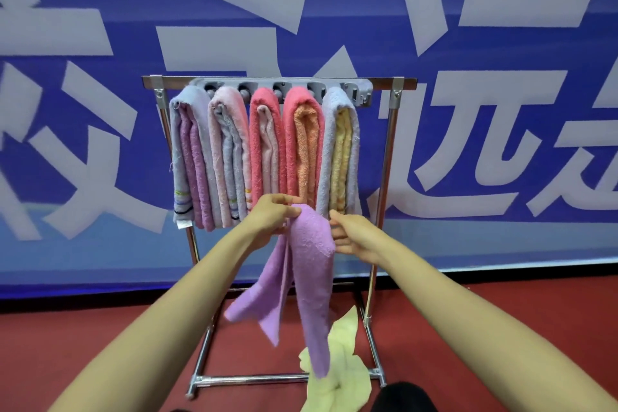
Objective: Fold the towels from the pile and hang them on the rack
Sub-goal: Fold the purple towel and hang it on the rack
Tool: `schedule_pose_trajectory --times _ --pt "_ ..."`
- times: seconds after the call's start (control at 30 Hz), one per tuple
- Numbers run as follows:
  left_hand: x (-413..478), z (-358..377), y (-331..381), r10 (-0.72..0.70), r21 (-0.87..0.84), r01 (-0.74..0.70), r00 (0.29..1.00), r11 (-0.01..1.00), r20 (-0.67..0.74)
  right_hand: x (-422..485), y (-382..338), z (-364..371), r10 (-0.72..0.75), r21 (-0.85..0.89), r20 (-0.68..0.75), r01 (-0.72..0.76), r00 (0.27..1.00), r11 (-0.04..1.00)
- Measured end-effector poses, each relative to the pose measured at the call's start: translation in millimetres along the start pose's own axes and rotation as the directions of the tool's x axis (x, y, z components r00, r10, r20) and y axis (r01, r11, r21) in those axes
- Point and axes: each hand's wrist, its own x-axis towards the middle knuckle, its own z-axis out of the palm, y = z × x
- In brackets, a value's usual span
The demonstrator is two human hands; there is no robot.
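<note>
A lilac towel (312, 264) hangs in the air in front of the rack, its ends dangling toward the floor. My left hand (272, 221) pinches its top edge. Just right of the towel, my right hand (354, 237) touches its side with fingers loosely curled; whether it grips the cloth is unclear. The metal rack (388, 157) stands behind, with a grey hanger bar (284, 85) on top. Several folded towels hang there: grey and purple (190, 157), pink and grey (227, 157), coral and pale pink (267, 144), coral and orange (304, 144), grey and yellow (339, 150).
A pale yellow towel (344, 375) lies crumpled on the red floor (100, 338) at the rack's base, beside the lower crossbar (254, 379). Behind the rack hangs a blue banner (334, 27) with large white characters. A dark shape (404, 398) shows at the bottom edge.
</note>
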Motion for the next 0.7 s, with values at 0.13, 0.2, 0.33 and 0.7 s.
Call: schedule_pose_trajectory --times 0.13,0.2,0.33,0.7 --pt "0 -8 -2 -0.014 -0.027 0.014 1.000 1.000 0.006 0 -7 2 0.052 0.355 0.006 -0.051 0.999 0.933" --pt "1 -11 -5 -0.020 -0.021 0.020 1.000 1.000 0.016 -1 -11 2 0.045 0.381 0.003 -0.043 0.999 0.924" --pt "6 -10 -12 0.003 0.033 -0.002 0.999 0.999 -0.045 0 -19 4 -0.078 0.193 -0.151 0.107 0.985 0.975" --pt "13 5 -14 0.044 -0.075 -0.062 0.973 0.995 -0.228 9 -9 6 -0.052 -0.152 -0.181 0.024 0.982 0.988"
